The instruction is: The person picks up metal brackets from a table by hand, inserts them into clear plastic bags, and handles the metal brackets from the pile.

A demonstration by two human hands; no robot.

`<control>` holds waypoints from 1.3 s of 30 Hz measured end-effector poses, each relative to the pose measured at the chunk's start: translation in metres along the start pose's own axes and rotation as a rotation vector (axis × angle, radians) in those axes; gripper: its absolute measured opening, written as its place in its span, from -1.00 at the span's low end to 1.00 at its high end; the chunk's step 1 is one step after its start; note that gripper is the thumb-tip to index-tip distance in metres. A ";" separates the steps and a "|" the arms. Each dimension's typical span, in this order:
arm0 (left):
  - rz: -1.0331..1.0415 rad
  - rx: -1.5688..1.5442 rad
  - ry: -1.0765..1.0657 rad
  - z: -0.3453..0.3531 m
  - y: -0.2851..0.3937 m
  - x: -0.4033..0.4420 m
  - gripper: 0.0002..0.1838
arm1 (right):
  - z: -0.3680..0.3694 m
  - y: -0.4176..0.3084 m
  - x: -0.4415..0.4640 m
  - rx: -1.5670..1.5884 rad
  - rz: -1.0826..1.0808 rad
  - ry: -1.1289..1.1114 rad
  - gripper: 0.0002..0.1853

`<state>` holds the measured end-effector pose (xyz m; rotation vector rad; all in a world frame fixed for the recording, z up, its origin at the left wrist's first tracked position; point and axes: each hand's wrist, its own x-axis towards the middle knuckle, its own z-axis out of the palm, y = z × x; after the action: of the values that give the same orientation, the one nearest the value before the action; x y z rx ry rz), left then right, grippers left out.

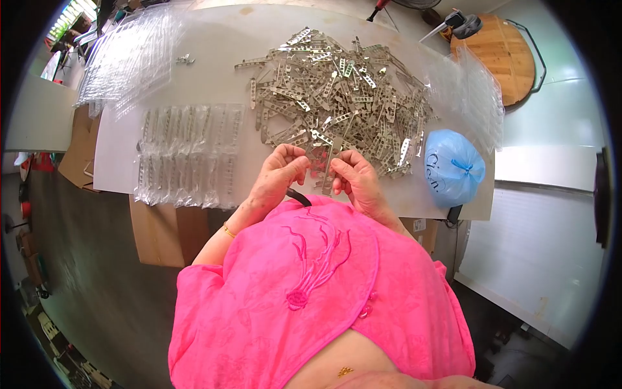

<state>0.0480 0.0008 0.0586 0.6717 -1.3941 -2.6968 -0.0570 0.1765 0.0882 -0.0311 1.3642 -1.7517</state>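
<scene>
Close to the table's front edge, my left hand (282,173) has its fingers pinched together; what they hold is too small to make out. Beside it, my right hand (354,178) pinches a flat metal strip (333,155) between thumb and fingers. A large heap of perforated metal strips (350,97) lies just beyond both hands. To the left, clear plastic trays (188,155) in two rows hold metal strips in narrow pockets.
Stacked clear plastic trays (133,55) lie at the back left, near small metal pieces (185,59). More clear trays (470,97) are at the right, behind a tied blue bag (453,167). A round wooden top (495,58) stands beyond the table (214,39).
</scene>
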 end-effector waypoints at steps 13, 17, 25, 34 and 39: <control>-0.098 -0.078 -0.034 0.008 -0.009 0.008 -0.86 | -0.012 -0.003 -0.008 -0.149 -0.110 0.063 -0.87; -0.172 -0.254 -0.056 0.035 -0.008 0.009 -0.86 | -0.026 -0.012 -0.012 -0.205 -0.106 0.019 -0.86; -0.232 -0.306 -0.075 0.071 -0.032 0.018 -0.86 | -0.066 -0.026 -0.015 -0.236 -0.077 -0.071 -0.87; -0.196 -0.342 -0.058 0.100 -0.049 0.027 -0.86 | -0.099 -0.039 -0.015 -0.258 -0.012 -0.121 -0.87; -0.184 -0.375 -0.053 0.107 -0.059 0.031 -0.86 | -0.107 -0.044 -0.015 -0.271 0.003 -0.141 -0.88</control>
<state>-0.0118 0.1113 0.0550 0.7278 -0.8283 -3.0166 -0.1296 0.2684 0.0882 -0.2960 1.4860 -1.5206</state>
